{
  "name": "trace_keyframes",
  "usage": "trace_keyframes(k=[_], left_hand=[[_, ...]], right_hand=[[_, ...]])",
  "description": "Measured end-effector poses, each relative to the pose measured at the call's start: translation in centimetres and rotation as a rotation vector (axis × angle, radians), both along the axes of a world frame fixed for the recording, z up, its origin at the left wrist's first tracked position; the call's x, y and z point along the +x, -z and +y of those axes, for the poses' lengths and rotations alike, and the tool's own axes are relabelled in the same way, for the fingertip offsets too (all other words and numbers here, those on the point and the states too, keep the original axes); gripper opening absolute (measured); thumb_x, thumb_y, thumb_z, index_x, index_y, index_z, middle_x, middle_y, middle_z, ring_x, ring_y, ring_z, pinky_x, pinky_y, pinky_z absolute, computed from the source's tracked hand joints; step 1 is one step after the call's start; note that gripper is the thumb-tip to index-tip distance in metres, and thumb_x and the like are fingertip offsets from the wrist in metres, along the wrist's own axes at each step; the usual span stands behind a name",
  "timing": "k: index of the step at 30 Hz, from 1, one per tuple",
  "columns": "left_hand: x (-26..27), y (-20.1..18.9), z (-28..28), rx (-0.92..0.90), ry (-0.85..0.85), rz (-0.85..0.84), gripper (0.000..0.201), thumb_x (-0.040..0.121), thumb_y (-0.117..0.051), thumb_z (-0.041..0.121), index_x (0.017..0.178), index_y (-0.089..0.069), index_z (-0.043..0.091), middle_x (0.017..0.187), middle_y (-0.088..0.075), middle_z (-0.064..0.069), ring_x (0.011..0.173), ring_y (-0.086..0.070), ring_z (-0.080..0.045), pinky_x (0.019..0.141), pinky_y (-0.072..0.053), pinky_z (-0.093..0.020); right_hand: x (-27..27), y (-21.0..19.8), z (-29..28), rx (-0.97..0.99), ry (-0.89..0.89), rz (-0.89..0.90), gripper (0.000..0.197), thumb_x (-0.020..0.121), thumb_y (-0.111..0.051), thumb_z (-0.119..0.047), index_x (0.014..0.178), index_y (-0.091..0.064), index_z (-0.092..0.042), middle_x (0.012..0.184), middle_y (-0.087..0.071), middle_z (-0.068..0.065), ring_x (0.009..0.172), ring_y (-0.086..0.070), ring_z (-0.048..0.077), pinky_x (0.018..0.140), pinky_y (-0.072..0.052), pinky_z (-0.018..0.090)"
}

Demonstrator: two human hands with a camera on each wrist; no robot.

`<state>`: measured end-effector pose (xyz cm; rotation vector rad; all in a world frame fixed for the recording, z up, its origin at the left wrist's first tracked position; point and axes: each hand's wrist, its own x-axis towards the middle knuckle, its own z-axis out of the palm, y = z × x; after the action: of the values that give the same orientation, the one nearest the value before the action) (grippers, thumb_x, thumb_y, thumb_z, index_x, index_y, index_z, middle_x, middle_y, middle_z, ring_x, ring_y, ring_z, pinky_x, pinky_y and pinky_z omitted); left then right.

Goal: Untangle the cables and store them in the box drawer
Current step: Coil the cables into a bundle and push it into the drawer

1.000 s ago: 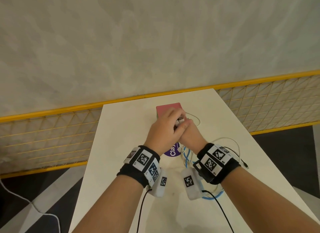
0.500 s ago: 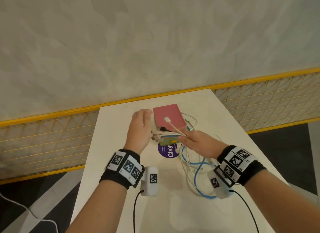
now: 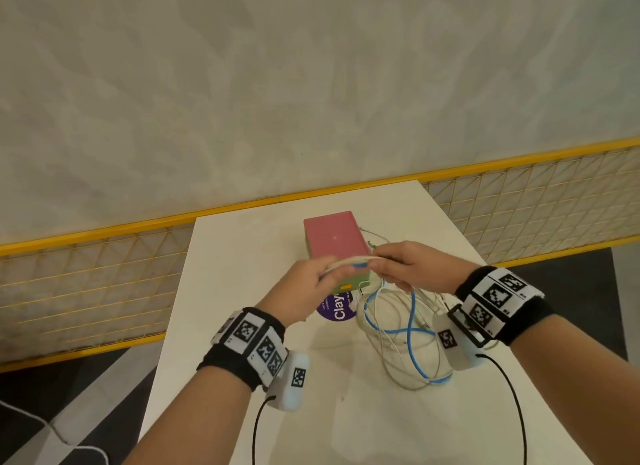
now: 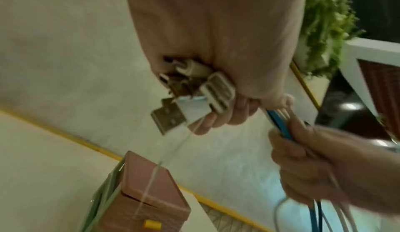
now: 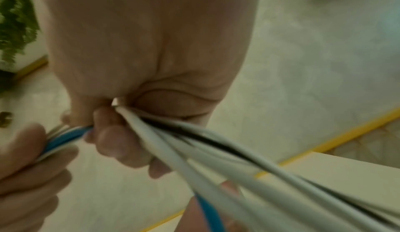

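both hands [image 3: 308, 284] [image 3: 412, 269] grip cables [image 3: 349, 261] over a white table [image 3: 242, 257] by a grey wall [image 3: 311, 84].

Head overhead; wrists close on cables [image 3: 398, 326]

Place: indoor public or commercial space, exact kind unclear
Wall: plain grey plaster wall [image 3: 311, 84] at far side
Railing: yellow wire-mesh railing [image 3: 86, 284] behind white table [image 3: 242, 257]
Decor: green foliage [image 4: 329, 22], right in left wrist view
Floor: dark

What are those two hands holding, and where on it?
Cable bundle: left hand grips the plug ends; right hand grips the cords beside them.
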<state>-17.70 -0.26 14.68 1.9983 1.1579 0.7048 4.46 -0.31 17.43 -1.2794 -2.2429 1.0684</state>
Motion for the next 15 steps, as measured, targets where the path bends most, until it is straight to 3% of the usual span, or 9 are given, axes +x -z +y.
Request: trace_keyframes(k=[2,4,7,10,12,15], left_hand=[[-0.6,0.2,0.3,-0.037,-0.128,-0.118,0.027,0.095,-0.045,0.052,0.085,-0.064,0.036,0.061,-0.045,-0.001,0.049,-0.04,-0.013,0.041,-0.037,-0.025],[0.1,0.2,0.3,-0.09,-0.22,-0.314,0.028,0.094,-0.045,0.055,0.075,-0.06,0.04,0.056,-0.04,0.006,0.047,-0.036,-0.013,0.042,-0.035,-0.025],[2.4,0.1,0.2,-0.139,-0.367,-0.49,0.03,0.098,-0.044,0.047,0.08,-0.06,0.029,0.055,-0.05,0.013,0.048,-0.045,-0.007,0.048,-0.039,-0.02],[3.8,0.5,-0.2,-0.176,-0.382,-0.502,0.031,0.093,-0.052,0.052,0.092,-0.065,0.024,0.081,-0.069,-0.003,0.07,-0.065,-0.019,0.062,-0.053,-0.035],[4.0,0.4,-0.7,-0.221,-0.37,-0.54,0.037,0.084,-0.058,0.057,0.086,-0.063,0.021,0.075,-0.06,-0.013,0.064,-0.058,-0.025,0.058,-0.049,-0.036],[4.4,0.2,-1.1,-0.332,-0.356,-0.623,0.037,0.075,-0.069,0.055,0.081,-0.063,0.018,0.062,-0.048,-0.008,0.051,-0.044,-0.017,0.045,-0.038,-0.027]], right_hand=[[0.3,0.8,-0.4,-0.033,0.046,0.1,0.03,0.1,-0.041,-0.028,0.075,-0.053,-0.038,0.065,-0.043,-0.003,0.054,-0.044,0.014,0.057,-0.045,0.028],[-0.4,2.0,-0.6,-0.044,0.099,0.169,0.026,0.102,-0.036,-0.027,0.079,-0.049,-0.029,0.066,-0.04,-0.001,0.055,-0.042,0.014,0.057,-0.045,0.027],[-2.8,2.9,-0.8,0.035,0.244,0.241,0.031,0.102,-0.03,-0.03,0.08,-0.043,-0.012,0.062,-0.036,-0.006,0.051,-0.036,0.006,0.052,-0.037,0.019],[-4.7,3.0,-1.0,0.127,0.326,0.261,0.035,0.102,-0.03,-0.03,0.082,-0.048,-0.008,0.058,-0.042,-0.006,0.045,-0.04,0.004,0.051,-0.033,0.019],[-5.4,2.7,-1.2,0.157,0.324,0.253,0.031,0.102,-0.032,-0.028,0.081,-0.052,-0.017,0.058,-0.046,-0.009,0.047,-0.044,0.003,0.053,-0.035,0.018],[-5.7,2.0,-1.8,0.182,0.272,0.235,0.037,0.1,-0.035,-0.011,0.07,-0.045,-0.031,0.057,-0.046,-0.013,0.048,-0.049,-0.003,0.052,-0.038,0.011]])
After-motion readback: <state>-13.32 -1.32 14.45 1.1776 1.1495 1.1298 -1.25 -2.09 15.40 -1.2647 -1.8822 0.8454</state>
